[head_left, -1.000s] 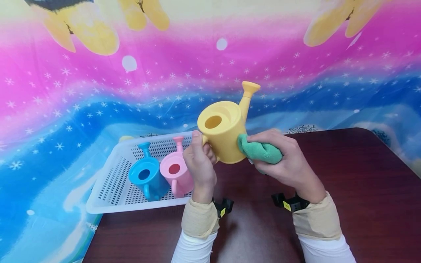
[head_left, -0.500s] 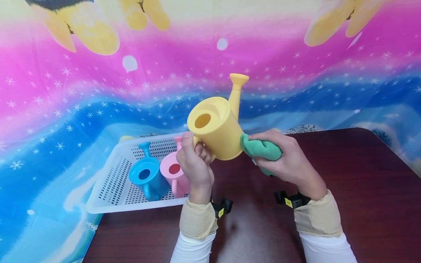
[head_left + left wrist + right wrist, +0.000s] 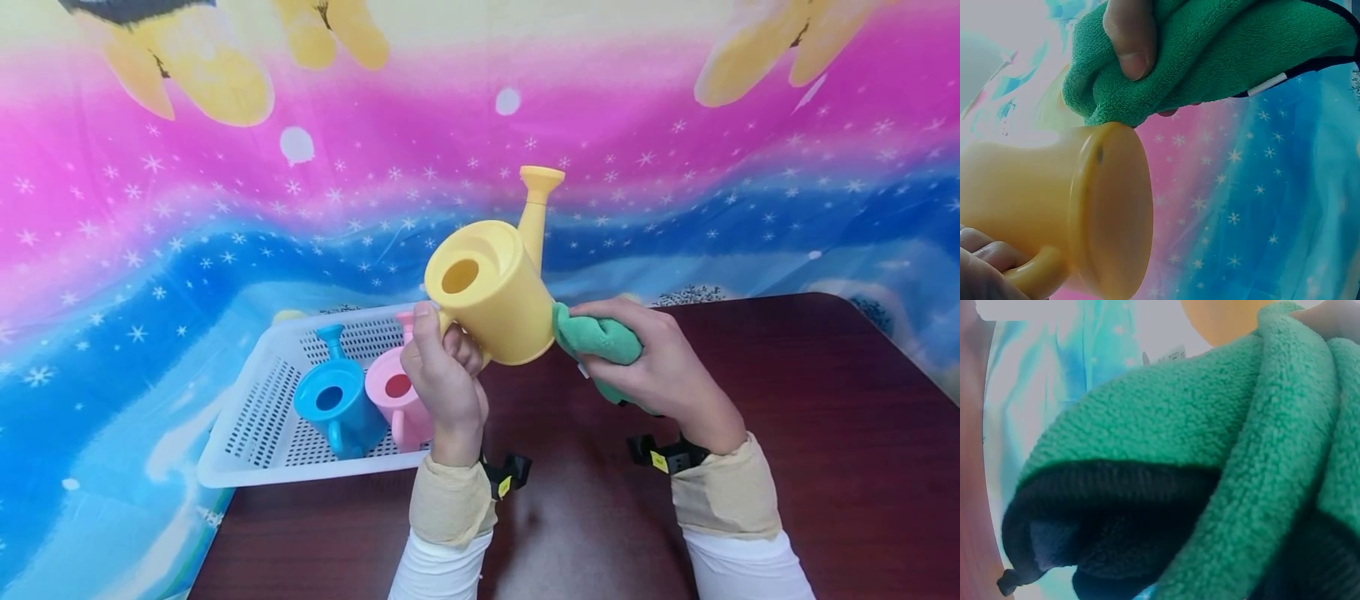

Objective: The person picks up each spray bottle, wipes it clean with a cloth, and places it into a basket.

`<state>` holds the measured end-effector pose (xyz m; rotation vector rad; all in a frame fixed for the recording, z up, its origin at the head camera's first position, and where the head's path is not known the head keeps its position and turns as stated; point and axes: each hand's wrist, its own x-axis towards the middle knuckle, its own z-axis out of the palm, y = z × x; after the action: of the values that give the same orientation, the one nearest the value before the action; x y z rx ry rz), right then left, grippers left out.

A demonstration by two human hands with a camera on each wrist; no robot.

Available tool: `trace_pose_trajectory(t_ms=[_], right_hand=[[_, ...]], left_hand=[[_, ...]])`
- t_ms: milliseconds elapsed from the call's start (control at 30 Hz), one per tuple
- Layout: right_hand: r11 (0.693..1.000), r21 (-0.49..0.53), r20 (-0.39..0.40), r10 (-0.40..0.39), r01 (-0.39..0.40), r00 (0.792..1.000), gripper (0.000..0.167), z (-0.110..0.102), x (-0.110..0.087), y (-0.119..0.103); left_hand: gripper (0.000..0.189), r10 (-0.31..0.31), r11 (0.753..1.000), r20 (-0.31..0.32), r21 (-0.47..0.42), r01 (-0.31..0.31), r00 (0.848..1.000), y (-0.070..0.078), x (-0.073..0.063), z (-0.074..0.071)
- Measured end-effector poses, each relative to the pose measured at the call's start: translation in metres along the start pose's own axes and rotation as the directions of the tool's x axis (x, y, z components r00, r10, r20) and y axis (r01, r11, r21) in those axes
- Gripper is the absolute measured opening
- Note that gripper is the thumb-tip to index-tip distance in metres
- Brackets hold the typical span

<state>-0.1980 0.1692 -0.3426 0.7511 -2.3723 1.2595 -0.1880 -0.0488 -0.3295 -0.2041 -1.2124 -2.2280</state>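
My left hand [image 3: 450,383] grips the handle of a yellow watering can [image 3: 498,300], raised above the table and tilted with its spout up. In the left wrist view the can's base [image 3: 1119,212] shows a small dark mark near the rim. A bunched green cloth [image 3: 600,340] with dark edging is pinched between thumb and fingers of my right hand [image 3: 663,367]. The cloth's tip lies right at the lower side of the can, by its base edge. Up close, the cloth's folds [image 3: 1147,419] fill most of the right wrist view.
A white perforated basket [image 3: 232,462] stands at the left of the dark wooden table [image 3: 810,433]. In it are a blue watering can [image 3: 367,421] and a pink one [image 3: 382,379], partly behind my left hand. A patterned backdrop [image 3: 600,125] hangs behind.
The yellow can has shifted left and slightly up, tilting further. The cloth has slid from the can's side toward its base edge, still in my right hand.
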Motion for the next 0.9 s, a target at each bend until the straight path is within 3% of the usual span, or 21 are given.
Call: trace_pose_trajectory(t_ms=[333, 600, 900], right_hand=[[0.997, -0.012, -0.090, -0.076, 0.075, 0.993, 0.058, 0.006, 0.002, -0.006], [0.985, 0.053, -0.191, -0.151, 0.164, 0.970, 0.056, 0.010, 0.003, -0.015], [0.975, 0.084, -0.232, -0.182, 0.206, 0.955, 0.056, 0.014, 0.002, -0.024]], left_hand=[[0.050, -0.033, 0.999, -0.001, 0.018, 0.033, 0.999, -0.003, -0.002, 0.003], [0.051, 0.007, 0.993, 0.042, 0.120, -0.012, 0.999, -0.007, -0.004, 0.005], [0.058, 0.033, 0.977, 0.044, 0.208, -0.041, 0.998, -0.009, -0.007, 0.007]])
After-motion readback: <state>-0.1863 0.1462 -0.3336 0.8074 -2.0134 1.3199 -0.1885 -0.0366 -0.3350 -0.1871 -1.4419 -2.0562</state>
